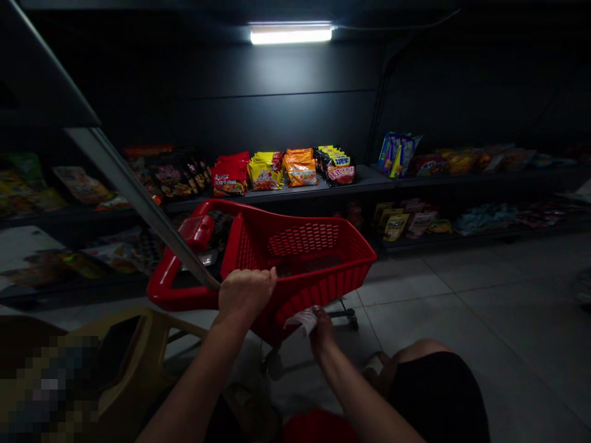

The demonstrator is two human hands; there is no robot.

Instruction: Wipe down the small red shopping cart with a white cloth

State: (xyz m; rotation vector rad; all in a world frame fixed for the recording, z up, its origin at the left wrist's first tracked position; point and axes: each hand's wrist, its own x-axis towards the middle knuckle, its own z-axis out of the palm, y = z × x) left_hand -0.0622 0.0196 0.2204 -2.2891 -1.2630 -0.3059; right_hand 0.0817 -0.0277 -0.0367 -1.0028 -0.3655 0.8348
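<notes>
A red plastic shopping cart [295, 224] stands in front of me, and no goods show in the visible part of its basket. My left hand [247, 294] is closed on the cart's near upper rim, close to the handle end. Lower and to the right, my right hand [322, 328] pinches a white cloth or tissue [302, 320] against or close to the basket's outer side; whether it touches is unclear. A metal post [138, 197] slants down from the upper left to the cart beside my left hand.
Behind the cart, dark shelves [364, 178] hold red, yellow and orange noodle packets [302, 169] and other snack bags. A yellowish plastic stool [133, 357] with a dark flat object stands at lower left. A lit tube [290, 35] hangs above. The floor is tiled [434, 320].
</notes>
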